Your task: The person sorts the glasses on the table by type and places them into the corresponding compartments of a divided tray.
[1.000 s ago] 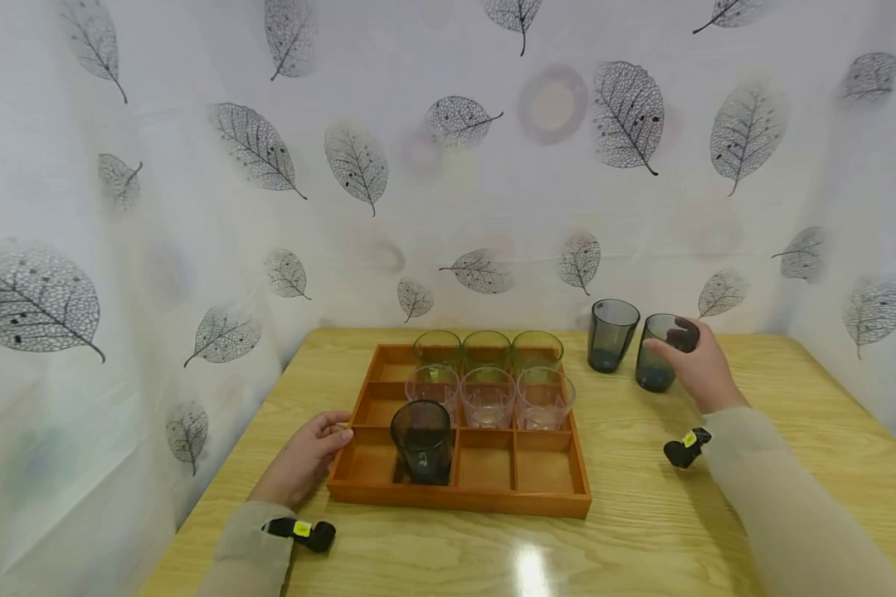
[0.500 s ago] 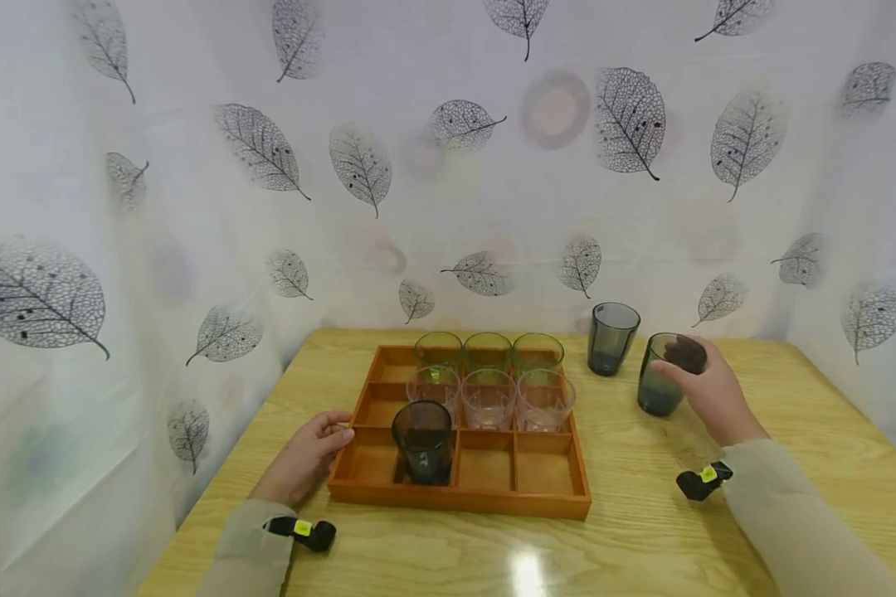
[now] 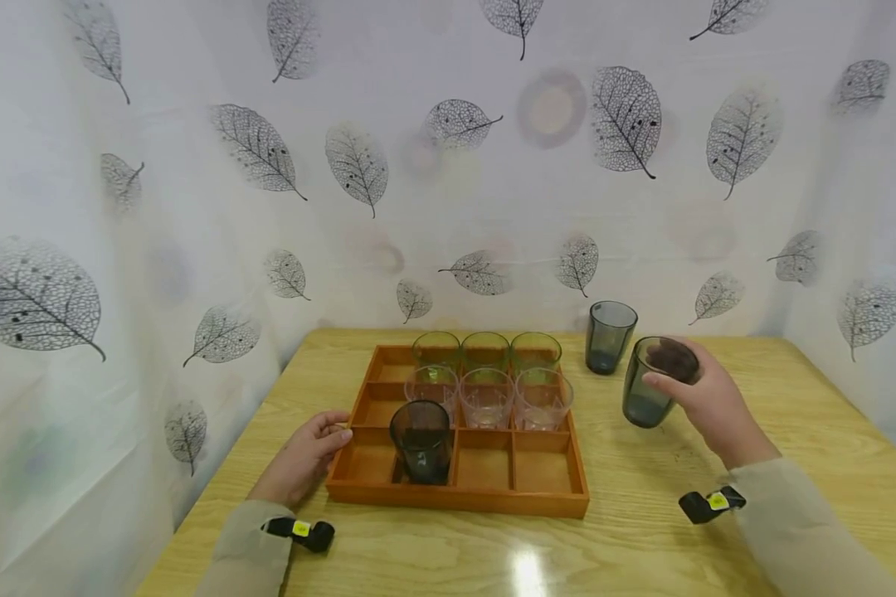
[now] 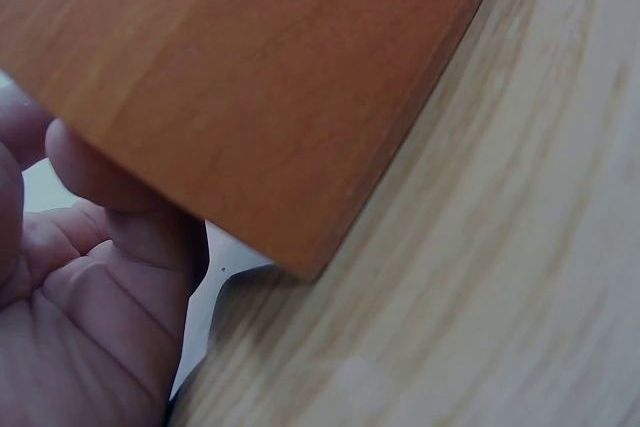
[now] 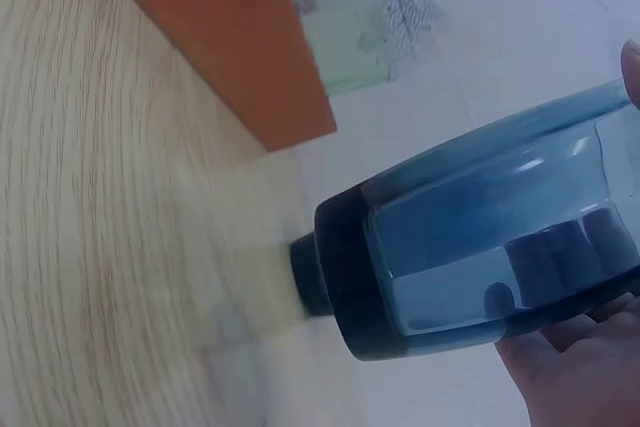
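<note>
My right hand (image 3: 717, 406) grips a smoky grey glass tumbler (image 3: 645, 402) near its upper part, thumb toward me. The tumbler is tilted, off the table and right of the wooden tray (image 3: 463, 500); the right wrist view shows its thick dark base. A second grey tumbler (image 3: 610, 336) stands behind it on the table. My left hand (image 3: 302, 456) rests against the tray's left side, thumb and fingertips touching the edge. A dark grey tumbler (image 3: 421, 444) sits in the tray's front row, second compartment from the left.
Three clear glasses (image 3: 487, 402) stand in the tray's middle row. Behind them are three green glasses (image 3: 485, 348). A leaf-patterned white curtain (image 3: 448, 207) hangs behind the wooden table (image 3: 418, 551) and at its sides.
My right hand has brought its grey tumbler toward me, away from the second one, lifting and tilting it. My left hand and the tray have stayed in place.
</note>
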The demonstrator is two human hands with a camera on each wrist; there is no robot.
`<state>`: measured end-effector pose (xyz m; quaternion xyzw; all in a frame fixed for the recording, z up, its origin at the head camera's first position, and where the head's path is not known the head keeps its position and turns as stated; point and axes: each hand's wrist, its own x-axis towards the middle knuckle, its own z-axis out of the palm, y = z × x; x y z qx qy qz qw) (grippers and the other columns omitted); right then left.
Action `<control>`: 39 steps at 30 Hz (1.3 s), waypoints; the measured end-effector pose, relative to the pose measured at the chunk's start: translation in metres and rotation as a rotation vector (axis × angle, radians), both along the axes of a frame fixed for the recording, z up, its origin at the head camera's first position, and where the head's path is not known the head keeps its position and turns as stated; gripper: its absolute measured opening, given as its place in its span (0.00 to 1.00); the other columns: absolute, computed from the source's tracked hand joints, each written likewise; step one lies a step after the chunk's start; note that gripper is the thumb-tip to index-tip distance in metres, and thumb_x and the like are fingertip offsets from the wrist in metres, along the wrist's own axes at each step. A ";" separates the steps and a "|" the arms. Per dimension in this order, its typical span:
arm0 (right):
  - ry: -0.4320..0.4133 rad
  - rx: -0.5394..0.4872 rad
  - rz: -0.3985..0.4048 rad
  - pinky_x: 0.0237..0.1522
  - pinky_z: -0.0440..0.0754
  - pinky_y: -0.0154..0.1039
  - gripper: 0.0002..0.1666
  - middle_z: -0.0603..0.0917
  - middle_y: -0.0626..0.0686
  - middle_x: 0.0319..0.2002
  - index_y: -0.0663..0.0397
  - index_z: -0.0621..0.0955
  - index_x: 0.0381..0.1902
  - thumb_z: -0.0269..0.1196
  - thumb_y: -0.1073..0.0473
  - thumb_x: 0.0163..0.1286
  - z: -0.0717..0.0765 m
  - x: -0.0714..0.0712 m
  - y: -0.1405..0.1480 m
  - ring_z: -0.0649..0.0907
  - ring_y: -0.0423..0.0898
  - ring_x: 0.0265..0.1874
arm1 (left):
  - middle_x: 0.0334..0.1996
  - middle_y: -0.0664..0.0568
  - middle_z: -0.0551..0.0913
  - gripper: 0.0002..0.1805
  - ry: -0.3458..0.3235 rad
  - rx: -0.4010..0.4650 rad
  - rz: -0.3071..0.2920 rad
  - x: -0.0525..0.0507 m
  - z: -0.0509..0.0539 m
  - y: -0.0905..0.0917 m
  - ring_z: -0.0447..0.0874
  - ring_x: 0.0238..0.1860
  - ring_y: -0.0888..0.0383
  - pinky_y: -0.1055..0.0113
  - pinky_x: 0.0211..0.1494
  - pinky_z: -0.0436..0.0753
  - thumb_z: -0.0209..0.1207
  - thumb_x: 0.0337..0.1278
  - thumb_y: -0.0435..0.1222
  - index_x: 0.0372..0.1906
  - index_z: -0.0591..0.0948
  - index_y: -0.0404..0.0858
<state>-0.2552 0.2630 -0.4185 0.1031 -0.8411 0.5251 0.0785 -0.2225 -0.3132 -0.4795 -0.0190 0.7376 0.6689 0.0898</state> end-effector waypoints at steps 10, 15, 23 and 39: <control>-0.005 0.029 0.062 0.49 0.76 0.25 0.41 0.73 0.59 0.66 0.52 0.62 0.77 0.65 0.51 0.73 0.019 0.023 -0.022 0.76 0.39 0.58 | 0.40 0.52 0.74 0.27 0.000 0.001 0.000 0.001 -0.001 0.000 0.69 0.28 0.62 0.71 0.28 0.73 0.57 0.74 0.35 0.69 0.64 0.27; -0.051 0.045 0.065 0.47 0.77 0.27 0.42 0.72 0.59 0.67 0.51 0.61 0.78 0.66 0.49 0.73 0.027 0.033 -0.031 0.76 0.40 0.57 | 0.40 0.52 0.75 0.27 -0.001 -0.004 -0.003 0.001 -0.001 0.000 0.70 0.28 0.61 0.70 0.28 0.73 0.57 0.74 0.36 0.69 0.64 0.27; -0.017 0.000 0.120 0.46 0.80 0.33 0.39 0.74 0.60 0.64 0.50 0.65 0.75 0.68 0.56 0.71 0.034 0.044 -0.048 0.79 0.42 0.54 | 0.41 0.50 0.75 0.27 -0.004 -0.004 -0.002 0.000 -0.001 0.000 0.70 0.28 0.61 0.70 0.28 0.74 0.57 0.75 0.36 0.69 0.63 0.28; -0.022 -0.211 0.331 0.51 0.81 0.42 0.39 0.73 0.59 0.64 0.48 0.68 0.73 0.70 0.62 0.67 0.027 0.053 -0.090 0.79 0.52 0.59 | 0.40 0.50 0.74 0.26 -0.003 -0.009 0.011 0.000 -0.001 0.000 0.68 0.26 0.62 0.71 0.27 0.74 0.55 0.75 0.34 0.68 0.63 0.28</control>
